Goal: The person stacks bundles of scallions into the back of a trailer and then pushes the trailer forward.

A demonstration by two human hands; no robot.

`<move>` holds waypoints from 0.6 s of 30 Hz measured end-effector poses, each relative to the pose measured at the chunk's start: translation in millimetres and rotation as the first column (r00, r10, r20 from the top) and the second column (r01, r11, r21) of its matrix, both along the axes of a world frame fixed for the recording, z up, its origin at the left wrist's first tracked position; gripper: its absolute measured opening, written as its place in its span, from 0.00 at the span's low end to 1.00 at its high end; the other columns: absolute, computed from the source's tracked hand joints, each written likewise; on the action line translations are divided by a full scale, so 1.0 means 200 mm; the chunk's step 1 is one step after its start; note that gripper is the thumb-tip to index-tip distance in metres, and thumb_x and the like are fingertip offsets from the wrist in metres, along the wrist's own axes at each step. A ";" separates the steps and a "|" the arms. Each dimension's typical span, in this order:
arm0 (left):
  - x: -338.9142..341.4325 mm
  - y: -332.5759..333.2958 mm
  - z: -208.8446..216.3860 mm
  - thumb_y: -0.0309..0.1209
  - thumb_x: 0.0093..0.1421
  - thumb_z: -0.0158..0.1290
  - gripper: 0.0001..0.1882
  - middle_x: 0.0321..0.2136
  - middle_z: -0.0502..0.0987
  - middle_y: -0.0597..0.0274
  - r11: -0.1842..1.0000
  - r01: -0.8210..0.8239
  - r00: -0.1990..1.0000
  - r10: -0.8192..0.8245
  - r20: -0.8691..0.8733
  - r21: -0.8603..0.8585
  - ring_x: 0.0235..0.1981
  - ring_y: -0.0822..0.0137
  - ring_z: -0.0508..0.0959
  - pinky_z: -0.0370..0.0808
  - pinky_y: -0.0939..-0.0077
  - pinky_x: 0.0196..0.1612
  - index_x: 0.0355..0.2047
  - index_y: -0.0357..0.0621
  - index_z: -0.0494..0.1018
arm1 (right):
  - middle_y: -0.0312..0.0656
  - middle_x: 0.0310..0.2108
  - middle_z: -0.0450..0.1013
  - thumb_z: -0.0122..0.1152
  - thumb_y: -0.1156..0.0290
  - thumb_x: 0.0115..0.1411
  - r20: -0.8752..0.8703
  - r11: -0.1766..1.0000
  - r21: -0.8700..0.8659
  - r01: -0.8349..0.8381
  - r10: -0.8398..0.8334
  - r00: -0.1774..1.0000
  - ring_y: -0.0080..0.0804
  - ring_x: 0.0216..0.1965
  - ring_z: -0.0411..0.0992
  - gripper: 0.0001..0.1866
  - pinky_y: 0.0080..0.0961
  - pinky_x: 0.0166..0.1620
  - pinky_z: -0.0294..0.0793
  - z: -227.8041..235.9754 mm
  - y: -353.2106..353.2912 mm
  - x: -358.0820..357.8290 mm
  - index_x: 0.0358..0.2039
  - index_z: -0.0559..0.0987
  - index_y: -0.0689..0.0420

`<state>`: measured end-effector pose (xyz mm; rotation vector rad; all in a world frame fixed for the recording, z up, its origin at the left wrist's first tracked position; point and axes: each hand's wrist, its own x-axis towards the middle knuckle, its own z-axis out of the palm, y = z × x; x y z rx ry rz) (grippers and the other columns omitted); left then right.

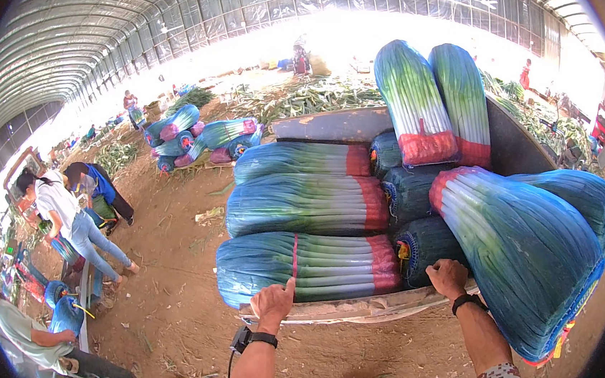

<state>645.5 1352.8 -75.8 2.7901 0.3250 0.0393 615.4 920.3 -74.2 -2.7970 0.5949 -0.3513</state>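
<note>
Several net bags of long green onions lie in a cart, blue netting at the leafy ends and red at the white ends. My left hand [272,303] is closed at the near side of the closest bag of green onions [332,263], where a pink strap [295,255] runs down to my thumb. My right hand [447,278] is closed against the near corner of a dark green-blue bag end [423,248] with yellow ties; its fingertips are hidden. Right of it, a large bag of green onions [521,244] slants out over the cart's side.
The cart's wooden near edge [349,310] runs below my hands. Two bags [418,98] lean upright at the far end. More bags [203,137] are heaped on the dirt floor [168,249]. At left, people [74,208] work beside bundles; loose onion leaves [310,100] lie farther back.
</note>
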 end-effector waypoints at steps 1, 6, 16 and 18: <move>0.00 0.00 0.00 0.62 0.66 0.41 0.34 0.32 0.83 0.44 1.000 -0.001 1.000 0.001 0.000 0.000 0.38 0.42 0.83 0.75 0.54 0.44 0.32 0.48 0.86 | 0.49 0.29 0.82 0.64 0.53 0.50 -0.013 1.000 0.011 0.000 0.000 1.000 0.50 0.33 0.81 0.15 0.43 0.39 0.80 0.01 0.01 0.00 0.27 0.88 0.50; -0.02 0.01 0.02 0.62 0.66 0.41 0.34 0.31 0.83 0.44 1.000 0.006 1.000 -0.006 0.016 0.001 0.38 0.42 0.83 0.76 0.55 0.45 0.31 0.47 0.86 | 0.48 0.29 0.82 0.64 0.53 0.50 -0.024 1.000 0.006 0.006 -0.006 1.000 0.50 0.33 0.81 0.15 0.43 0.39 0.80 0.01 0.02 0.00 0.26 0.88 0.50; 0.02 0.01 -0.04 0.65 0.66 0.37 0.38 0.35 0.84 0.45 0.994 0.008 0.998 -0.001 -0.064 0.108 0.42 0.46 0.84 0.76 0.55 0.47 0.35 0.48 0.87 | 0.59 0.28 0.79 0.58 0.51 0.51 -0.052 0.997 0.039 -0.071 0.073 0.996 0.60 0.32 0.79 0.22 0.54 0.40 0.77 0.02 0.00 -0.01 0.24 0.85 0.59; -0.03 0.01 0.07 0.65 0.65 0.38 0.38 0.36 0.84 0.44 1.000 0.005 0.998 -0.003 -0.060 0.030 0.42 0.45 0.83 0.75 0.53 0.47 0.35 0.47 0.86 | 0.56 0.28 0.80 0.59 0.50 0.52 -0.004 0.996 0.017 -0.089 0.089 0.996 0.57 0.33 0.80 0.21 0.53 0.40 0.77 0.02 0.03 0.01 0.26 0.86 0.57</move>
